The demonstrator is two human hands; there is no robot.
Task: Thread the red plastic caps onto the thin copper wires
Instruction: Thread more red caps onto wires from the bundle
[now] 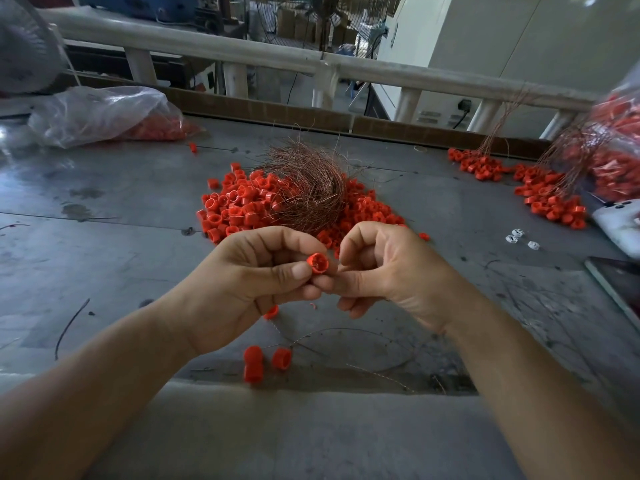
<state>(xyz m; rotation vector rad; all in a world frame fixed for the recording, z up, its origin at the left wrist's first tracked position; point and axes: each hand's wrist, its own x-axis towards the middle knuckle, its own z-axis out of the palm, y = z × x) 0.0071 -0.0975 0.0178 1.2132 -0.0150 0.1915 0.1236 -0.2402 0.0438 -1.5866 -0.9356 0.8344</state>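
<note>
While the left hand (256,282) pinches a single red cap (317,263) between thumb and curled fingers at the middle of the frame, open side facing the camera, the right hand (384,271) sits just beside it. That hand's fingers are curled and its thumb and forefinger tips are pressed together right at the cap; whether a wire lies between them cannot be told, as anything there is too thin to see. Another cap (271,311) peeks out just under the left hand. Below the hands, three loose caps (263,362) lie close together on the grey worktop (104,237), with a thin strand of wire (346,332) curving over the surface beside them. Above the hands spreads a pile of red caps (235,206), and a tangled nest of copper wires (304,188) rests on top of it. At the right of the frame, bunches of caps on wires (547,199) lie in clusters near a blurred bag of caps (620,150). A few small white pieces (519,237) sit nearer the hands. At upper left, a clear plastic bag (104,112) holds more red caps. A pale railing (277,53) runs across the top of the frame beyond the worktop.
</note>
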